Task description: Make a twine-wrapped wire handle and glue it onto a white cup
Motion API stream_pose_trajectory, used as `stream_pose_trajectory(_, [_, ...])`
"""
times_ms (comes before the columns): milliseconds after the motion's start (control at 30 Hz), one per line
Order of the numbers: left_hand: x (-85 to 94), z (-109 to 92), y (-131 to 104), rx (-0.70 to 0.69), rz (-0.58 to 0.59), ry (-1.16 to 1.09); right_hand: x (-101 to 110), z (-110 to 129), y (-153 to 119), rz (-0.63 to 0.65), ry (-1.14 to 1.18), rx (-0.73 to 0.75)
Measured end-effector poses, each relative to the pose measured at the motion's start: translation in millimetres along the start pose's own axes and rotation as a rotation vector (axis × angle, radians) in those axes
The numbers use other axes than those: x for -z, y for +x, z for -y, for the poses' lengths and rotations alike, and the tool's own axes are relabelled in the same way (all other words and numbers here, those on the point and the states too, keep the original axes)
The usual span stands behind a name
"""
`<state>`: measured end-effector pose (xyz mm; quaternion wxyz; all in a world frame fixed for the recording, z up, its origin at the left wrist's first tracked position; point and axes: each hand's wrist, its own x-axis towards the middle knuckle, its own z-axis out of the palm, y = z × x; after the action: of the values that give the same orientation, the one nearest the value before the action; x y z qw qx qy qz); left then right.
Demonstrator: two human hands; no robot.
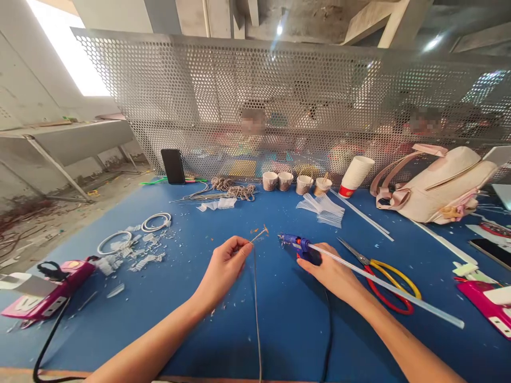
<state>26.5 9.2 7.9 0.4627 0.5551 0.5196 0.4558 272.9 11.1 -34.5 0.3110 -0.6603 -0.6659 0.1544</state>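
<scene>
My left hand (229, 260) pinches a thin grey-beige cord (256, 308) between thumb and fingertips. From the pinch, a short end with a small crosswise tip points up and right, and the rest hangs down past the table's front edge. My right hand (329, 268) is wrapped round a blue hot glue gun (294, 242), its nozzle pointing left toward the cord's end but apart from it. A long translucent glue stick (383, 279) sticks out of the gun's back over my right forearm. Scissors (371, 266) with red and yellow handles lie beside my right hand.
Paper cups (305, 184), a tilted cup stack (356, 175), cord bundles (231, 187) and a phone (173, 166) line the back by a perforated metal screen (215, 85). White rings (115, 242) and scraps lie left, near a pink power strip (51, 292). A backpack (443, 183) stands right.
</scene>
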Motion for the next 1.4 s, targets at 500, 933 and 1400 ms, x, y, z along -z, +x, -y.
stream_pose_trajectory(500, [-16.3,-3,-40,-0.175,0.109,0.112,-21,90,-41,0.489,1.290,-0.287])
stream_pose_trajectory(933, [-15.2,20,-50,-0.332,-0.066,0.300,-17,86,-63,0.188,0.938,-0.176])
stream_pose_trajectory(1400, [-16.3,21,-55,-0.314,-0.046,0.262,-27,82,-65,0.179,1.002,-0.211])
